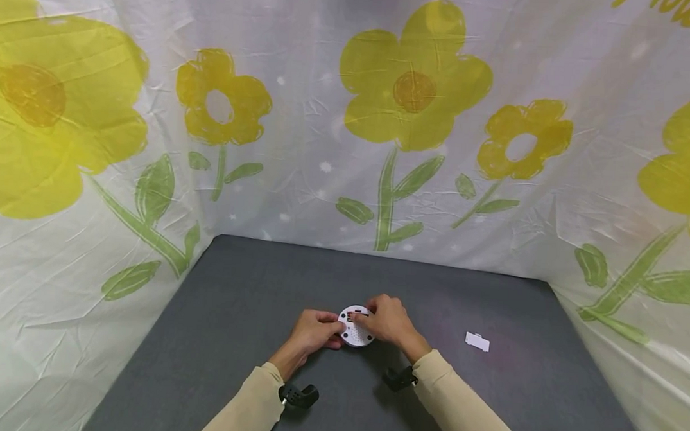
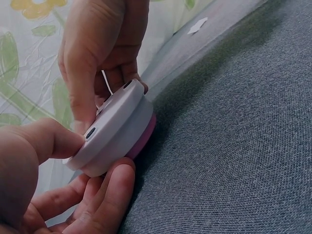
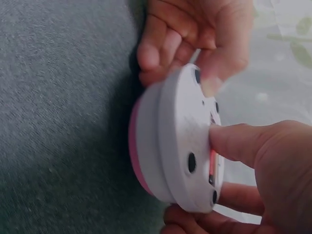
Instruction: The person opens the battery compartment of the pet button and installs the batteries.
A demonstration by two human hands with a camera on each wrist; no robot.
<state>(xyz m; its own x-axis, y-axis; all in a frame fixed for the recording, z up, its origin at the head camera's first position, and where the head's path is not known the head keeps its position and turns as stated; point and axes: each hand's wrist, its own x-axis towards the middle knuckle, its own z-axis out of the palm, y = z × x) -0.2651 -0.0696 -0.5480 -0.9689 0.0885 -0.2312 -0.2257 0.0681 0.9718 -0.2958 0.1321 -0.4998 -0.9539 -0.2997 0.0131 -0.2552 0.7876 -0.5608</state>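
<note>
A round white device (image 1: 356,335) with a pink underside (image 2: 144,139) is tipped up on its edge on the grey table (image 1: 237,301). My left hand (image 1: 313,330) grips its left rim, with the thumb (image 2: 46,141) on the white back and fingers (image 2: 109,195) beneath. My right hand (image 1: 389,320) holds the right side. One of its fingertips (image 3: 229,141) presses at an open slot in the back, where something red (image 3: 212,163) shows. The back face (image 3: 187,131) has small dark holes.
A small white cover piece (image 1: 477,341) lies on the table to the right of my hands, also seen in the left wrist view as a white cover piece (image 2: 197,25). A flower-printed sheet (image 1: 348,145) walls the table at the back and both sides.
</note>
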